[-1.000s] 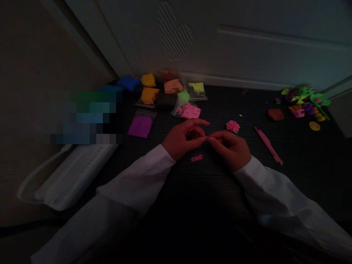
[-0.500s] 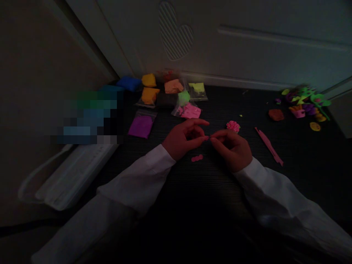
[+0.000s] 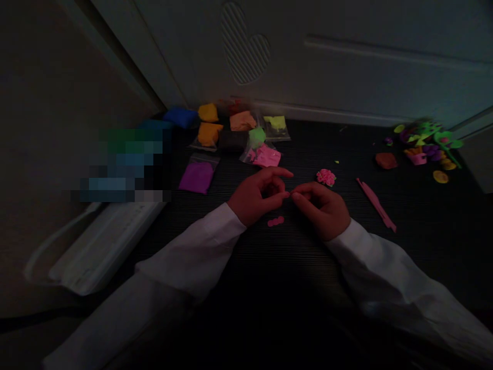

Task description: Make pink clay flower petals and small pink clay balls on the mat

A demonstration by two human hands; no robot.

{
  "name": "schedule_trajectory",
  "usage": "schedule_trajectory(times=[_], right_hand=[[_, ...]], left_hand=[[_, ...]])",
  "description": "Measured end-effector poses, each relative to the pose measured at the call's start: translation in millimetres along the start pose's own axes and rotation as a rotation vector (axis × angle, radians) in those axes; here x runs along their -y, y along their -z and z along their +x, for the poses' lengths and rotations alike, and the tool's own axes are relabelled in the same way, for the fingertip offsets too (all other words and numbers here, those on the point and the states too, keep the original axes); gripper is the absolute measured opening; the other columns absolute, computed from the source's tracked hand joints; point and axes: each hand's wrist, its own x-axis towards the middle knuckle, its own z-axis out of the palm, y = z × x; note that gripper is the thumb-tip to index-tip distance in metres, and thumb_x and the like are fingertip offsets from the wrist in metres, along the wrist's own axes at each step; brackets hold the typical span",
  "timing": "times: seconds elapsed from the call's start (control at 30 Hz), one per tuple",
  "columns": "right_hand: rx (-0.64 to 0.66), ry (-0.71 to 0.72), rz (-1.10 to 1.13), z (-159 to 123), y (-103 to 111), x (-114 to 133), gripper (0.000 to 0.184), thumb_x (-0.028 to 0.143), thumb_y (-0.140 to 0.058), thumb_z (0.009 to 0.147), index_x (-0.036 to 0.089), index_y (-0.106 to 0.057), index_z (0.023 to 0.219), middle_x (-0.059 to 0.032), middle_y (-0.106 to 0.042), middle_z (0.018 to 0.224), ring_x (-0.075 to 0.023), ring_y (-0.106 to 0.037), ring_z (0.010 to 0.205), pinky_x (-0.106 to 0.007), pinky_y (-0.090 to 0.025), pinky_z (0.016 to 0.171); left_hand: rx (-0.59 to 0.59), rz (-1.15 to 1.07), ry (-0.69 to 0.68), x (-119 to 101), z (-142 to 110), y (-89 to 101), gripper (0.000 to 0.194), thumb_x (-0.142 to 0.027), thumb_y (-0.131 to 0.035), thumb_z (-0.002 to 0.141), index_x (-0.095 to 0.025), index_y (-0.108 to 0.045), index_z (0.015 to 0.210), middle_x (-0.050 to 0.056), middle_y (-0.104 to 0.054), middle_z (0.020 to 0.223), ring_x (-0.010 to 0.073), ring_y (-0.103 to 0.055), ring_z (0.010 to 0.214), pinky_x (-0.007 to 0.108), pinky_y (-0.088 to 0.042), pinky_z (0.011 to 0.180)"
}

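My left hand [image 3: 259, 196] is closed in a pinch, its index finger stretched forward above. At its thumb tip is a small pink piece of clay [image 3: 287, 194], mostly hidden by fingers. My right hand [image 3: 323, 209] meets it from the right, thumb and index finger pinched at the same piece. Just below the left hand, a short row of flat pink clay discs [image 3: 276, 221] lies on the dark table. Behind the right hand sits a pink clay flower cluster [image 3: 326, 177] with green edges.
Pink modelling tools [image 3: 376, 204] lie to the right. Beyond them are a brown clay lump [image 3: 385, 160] and colourful clay flowers [image 3: 433, 141]. Bagged clay, including a purple pack [image 3: 197, 176] and a pink pack [image 3: 265, 155], lines the back. A white power strip [image 3: 103, 246] is at left.
My right hand has moved slightly left, bringing its fingertips closer to the left thumb tip. The left hand and the things on the table stay nearly as they were.
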Motion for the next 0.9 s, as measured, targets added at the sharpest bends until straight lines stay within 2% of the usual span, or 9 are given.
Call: schedule_trajectory(times=[0.3, 0.43, 0.57, 0.67, 0.77, 0.9], right_hand=[[0.024, -0.036, 0.016, 1.0, -0.2, 0.5, 0.02, 0.037, -0.051, 0.072, 0.018, -0.055, 0.076, 0.0034, -0.048, 0.054, -0.0068, -0.041, 0.047, -0.02, -0.031, 0.043], [0.049, -0.028, 0.008, 1.6, 2.6, 2.3, 0.02, 0.037, -0.051, 0.073, 0.017, -0.054, 0.075, 0.0026, -0.049, 0.057, -0.0075, -0.042, 0.049, -0.021, -0.032, 0.044], [0.131, 0.106, -0.159, 0.1, 8.1, 5.8, 0.015, 0.031, -0.052, 0.072, 0.017, -0.057, 0.071, -0.0013, -0.053, 0.07, -0.0119, -0.048, 0.066, -0.027, -0.038, 0.062], [0.191, 0.166, -0.276, -1.8, 10.9, 6.9, 0.01, 0.027, -0.055, 0.07, 0.019, -0.059, 0.07, -0.0028, -0.053, 0.077, -0.0157, -0.048, 0.078, -0.032, -0.037, 0.072], [0.205, 0.163, -0.294, -2.7, 11.7, 7.8, 0.009, 0.027, -0.055, 0.07, 0.019, -0.059, 0.071, -0.0032, -0.053, 0.079, -0.0165, -0.048, 0.079, -0.033, -0.036, 0.073], [0.153, 0.126, -0.197, -1.7, 11.2, 8.9, 0.012, 0.03, -0.053, 0.072, 0.019, -0.058, 0.07, -0.0023, -0.054, 0.075, -0.0143, -0.049, 0.073, -0.03, -0.038, 0.068]], left_hand=[[0.027, 0.008, -0.003, 0.8, -0.5, 0.5, 0.037, -0.017, -0.054, 0.068, -0.016, -0.045, 0.104, -0.001, -0.053, 0.072, 0.0082, -0.05, 0.065, 0.022, -0.041, 0.063], [-0.014, -0.051, -0.006, 1.1, 0.6, 2.8, 0.037, -0.015, -0.053, 0.067, -0.015, -0.046, 0.103, 0.0, -0.053, 0.075, 0.0085, -0.051, 0.067, 0.022, -0.041, 0.063], [-0.068, -0.092, -0.006, 1.8, 2.9, 5.4, 0.034, -0.013, -0.054, 0.066, -0.014, -0.048, 0.099, 0.0, -0.053, 0.074, 0.0079, -0.05, 0.067, 0.021, -0.04, 0.063], [-0.074, -0.102, 0.003, 2.3, 3.7, 6.5, 0.033, -0.012, -0.054, 0.065, -0.014, -0.049, 0.098, -0.001, -0.053, 0.071, 0.0075, -0.05, 0.065, 0.021, -0.04, 0.062], [-0.047, -0.083, 0.014, 2.2, 2.9, 6.8, 0.033, -0.013, -0.054, 0.065, -0.014, -0.049, 0.098, -0.001, -0.054, 0.071, 0.0074, -0.051, 0.064, 0.021, -0.04, 0.061], [0.053, -0.062, 0.027, 0.8, 0.3, 6.7, 0.039, -0.014, -0.054, 0.065, -0.014, -0.046, 0.103, -0.001, -0.056, 0.071, 0.0086, -0.053, 0.066, 0.022, -0.041, 0.064]])
